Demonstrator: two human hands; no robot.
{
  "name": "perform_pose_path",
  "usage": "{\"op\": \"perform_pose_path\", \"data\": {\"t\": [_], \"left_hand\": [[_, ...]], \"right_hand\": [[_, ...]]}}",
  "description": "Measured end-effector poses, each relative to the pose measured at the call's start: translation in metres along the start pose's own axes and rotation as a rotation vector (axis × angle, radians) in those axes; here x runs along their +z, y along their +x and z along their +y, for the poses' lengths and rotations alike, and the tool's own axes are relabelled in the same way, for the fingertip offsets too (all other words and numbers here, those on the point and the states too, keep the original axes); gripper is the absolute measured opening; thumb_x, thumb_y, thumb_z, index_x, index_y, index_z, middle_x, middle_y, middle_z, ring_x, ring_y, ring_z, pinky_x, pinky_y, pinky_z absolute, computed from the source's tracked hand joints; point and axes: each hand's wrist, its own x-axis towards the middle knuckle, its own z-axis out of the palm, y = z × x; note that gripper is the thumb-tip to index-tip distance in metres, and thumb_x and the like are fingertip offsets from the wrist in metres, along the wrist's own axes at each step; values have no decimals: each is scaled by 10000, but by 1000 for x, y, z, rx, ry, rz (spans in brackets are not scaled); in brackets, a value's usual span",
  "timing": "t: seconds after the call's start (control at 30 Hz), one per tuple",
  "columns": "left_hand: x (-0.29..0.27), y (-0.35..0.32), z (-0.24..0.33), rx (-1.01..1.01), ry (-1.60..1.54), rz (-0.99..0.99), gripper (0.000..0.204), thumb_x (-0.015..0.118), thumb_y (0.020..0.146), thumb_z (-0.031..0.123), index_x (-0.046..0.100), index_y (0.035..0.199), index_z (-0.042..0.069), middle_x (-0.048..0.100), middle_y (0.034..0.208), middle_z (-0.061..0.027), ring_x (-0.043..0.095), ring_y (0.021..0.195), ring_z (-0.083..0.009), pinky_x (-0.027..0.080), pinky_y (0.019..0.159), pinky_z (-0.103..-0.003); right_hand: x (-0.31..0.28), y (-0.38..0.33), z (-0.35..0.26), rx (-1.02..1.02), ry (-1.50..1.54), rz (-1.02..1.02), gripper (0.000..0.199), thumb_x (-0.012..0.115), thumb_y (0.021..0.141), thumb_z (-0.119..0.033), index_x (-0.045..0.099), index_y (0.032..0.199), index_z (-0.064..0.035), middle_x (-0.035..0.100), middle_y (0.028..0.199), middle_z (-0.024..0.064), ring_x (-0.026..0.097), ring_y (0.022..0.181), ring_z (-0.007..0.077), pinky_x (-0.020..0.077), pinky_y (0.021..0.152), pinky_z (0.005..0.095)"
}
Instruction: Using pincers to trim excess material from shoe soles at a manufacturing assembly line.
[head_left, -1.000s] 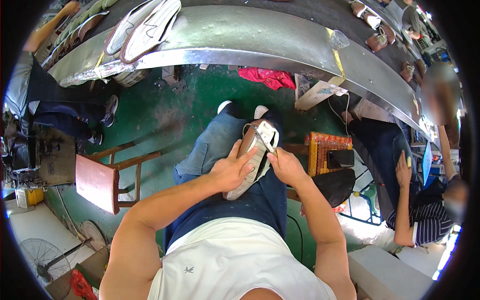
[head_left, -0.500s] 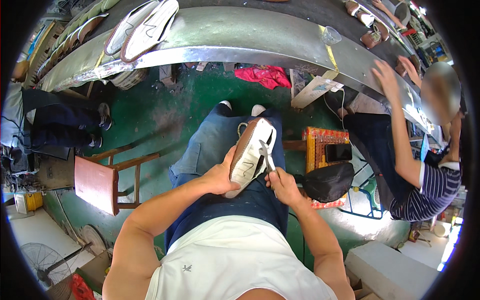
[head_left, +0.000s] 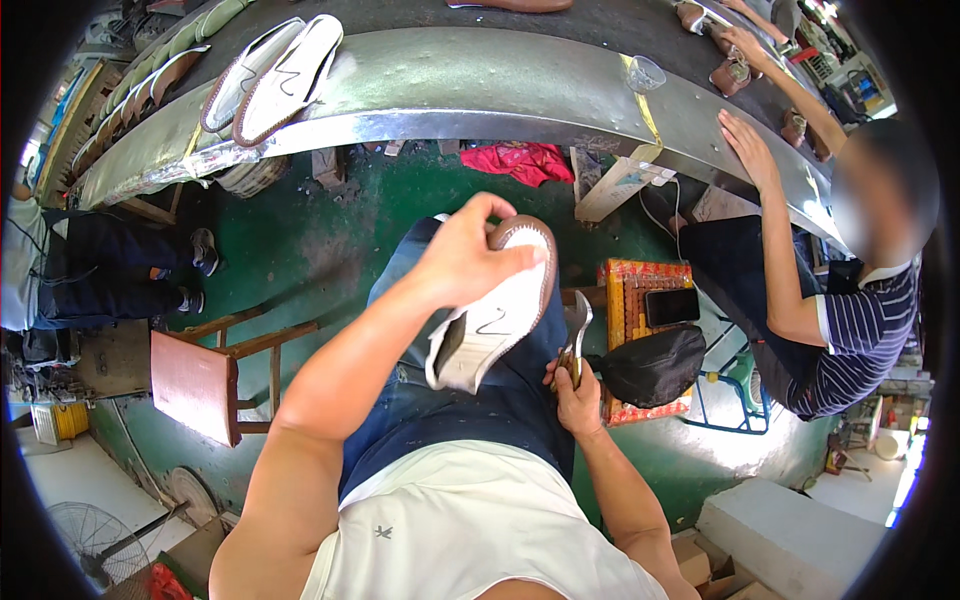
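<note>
My left hand (head_left: 462, 252) is closed around the toe end of a white shoe (head_left: 502, 318) with a brown sole edge and pale stitching. The shoe hangs over my lap, its dark opening toward my body and a dark zigzag line on its side. To the right, my right hand (head_left: 578, 400) grips a pair of metal pincers (head_left: 580, 322) by the handles, with the curved head pointing up. The pincers are apart from the shoe. My fingers hide part of the shoe's toe and the lower handles.
Two white shoes (head_left: 290, 78) rest on the metal-edged bench (head_left: 450, 85), near a clear cup (head_left: 645, 74). A low stool (head_left: 622, 290) at my right carries a phone (head_left: 672, 307) and black bag (head_left: 655, 365). A wooden stool (head_left: 195, 380) stands left; a co-worker (head_left: 870, 310) sits right.
My left hand has moved from the shoe's lower side up to its toe end, and the shoe has turned round. My right hand has drawn the pincers away from it, rightward.
</note>
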Motion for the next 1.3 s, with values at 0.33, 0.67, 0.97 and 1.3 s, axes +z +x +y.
{"op": "perform_pose_path", "data": {"t": [0.33,0.67,0.97,1.3], "left_hand": [[82,-18,-166,-252,-285,-160,604,320,1120,457,495,1456,-13,582,1387,-139,522,1293,-214,395,1113,-339],[80,-43,-171,-343,-649,-9,547,382,1108,423,448,1473,20,609,1327,-153,577,1233,-233,432,1067,-330],[71,-15,-142,-508,-879,-68,670,710,970,406,451,1486,66,631,1291,-83,606,1160,-173,518,989,-352],[81,3,-127,-542,-692,-99,685,778,907,359,490,1439,39,652,1260,-114,632,1123,-204,519,972,-364]], "right_hand": [[-33,27,-84,10,-597,-496,515,636,945,-196,528,1377,64,656,1200,306,633,1136,455,498,982,449],[2,76,-113,-4,-892,-687,300,596,975,-253,570,982,46,676,925,294,655,919,485,503,837,556],[14,76,-87,487,-376,-547,272,617,995,-261,635,1052,3,692,829,140,687,747,235,542,701,373],[-23,71,-6,838,840,-675,295,602,1027,-221,599,1179,32,653,913,71,625,750,140,424,497,198]]}}
